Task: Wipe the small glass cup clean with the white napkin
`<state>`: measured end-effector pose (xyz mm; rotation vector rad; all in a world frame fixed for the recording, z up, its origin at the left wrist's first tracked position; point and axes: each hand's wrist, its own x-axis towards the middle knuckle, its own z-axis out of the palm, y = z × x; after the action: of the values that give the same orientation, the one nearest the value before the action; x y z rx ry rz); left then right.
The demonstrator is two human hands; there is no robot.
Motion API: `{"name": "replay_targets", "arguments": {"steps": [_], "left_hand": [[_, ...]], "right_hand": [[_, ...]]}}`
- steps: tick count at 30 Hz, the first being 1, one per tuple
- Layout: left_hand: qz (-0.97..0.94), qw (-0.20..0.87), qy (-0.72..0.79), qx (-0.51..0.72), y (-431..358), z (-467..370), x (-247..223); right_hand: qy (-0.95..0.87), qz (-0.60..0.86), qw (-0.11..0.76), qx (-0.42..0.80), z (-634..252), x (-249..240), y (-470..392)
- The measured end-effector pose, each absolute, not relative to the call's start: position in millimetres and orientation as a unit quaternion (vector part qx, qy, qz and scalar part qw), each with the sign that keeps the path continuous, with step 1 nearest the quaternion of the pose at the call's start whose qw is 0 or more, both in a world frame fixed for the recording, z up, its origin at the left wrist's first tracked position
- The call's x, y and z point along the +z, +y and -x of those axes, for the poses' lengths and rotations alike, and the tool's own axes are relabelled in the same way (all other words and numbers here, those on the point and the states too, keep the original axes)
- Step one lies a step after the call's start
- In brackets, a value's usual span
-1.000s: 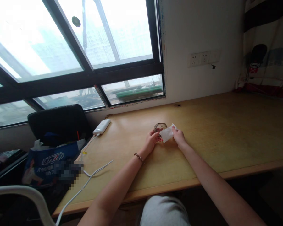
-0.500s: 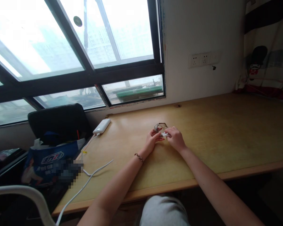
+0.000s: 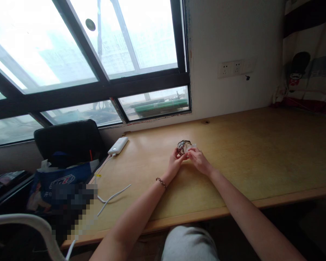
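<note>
A shiny, dark metallic ring-shaped object (image 3: 182,145) is held just above the wooden table (image 3: 250,156). My left hand (image 3: 176,159) grips it from the left, fingers wrapped round its lower left side. A small white cloth or tissue (image 3: 191,146) is pinched in my right hand (image 3: 199,159), against the right side of the metallic object. The fingertips of both hands meet in front of it, and they hide its lower part.
A white power bank (image 3: 118,145) with a white cable (image 3: 114,196) lies at the table's left. Left of the table are a black chair (image 3: 69,141) and a blue bag (image 3: 62,177). Wall sockets (image 3: 230,67) are behind.
My right hand has shifted slightly left and closer to my left hand. The metallic object has turned, and the white cloth now shows above my right fingers.
</note>
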<state>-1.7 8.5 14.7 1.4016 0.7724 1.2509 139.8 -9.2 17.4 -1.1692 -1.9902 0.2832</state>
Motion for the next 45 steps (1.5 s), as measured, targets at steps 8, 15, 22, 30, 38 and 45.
{"name": "replay_targets", "arguments": {"steps": [8,15,22,30,38,45], "left_hand": [[-0.556,0.564,0.339,0.507,11,5,11],[-0.524,0.579,0.374,0.5,23,11,-3],[-0.553,0.536,0.379,0.513,22,12,-3],[-0.576,0.487,0.354,0.552,13,6,6],[-0.601,0.557,0.362,0.444,12,10,7],[-0.575,0.523,0.375,0.505,12,8,7]], "right_hand": [[-0.76,0.557,0.33,-0.054,-133,15,-13],[-0.784,0.502,0.359,-0.069,-127,16,-16],[-0.783,0.513,0.344,-0.074,-116,15,-21],[-0.779,0.485,0.397,0.023,-116,9,-18],[-0.729,0.431,0.499,0.181,-122,10,-20],[-0.766,0.47,0.438,0.036,-114,10,-20]]}}
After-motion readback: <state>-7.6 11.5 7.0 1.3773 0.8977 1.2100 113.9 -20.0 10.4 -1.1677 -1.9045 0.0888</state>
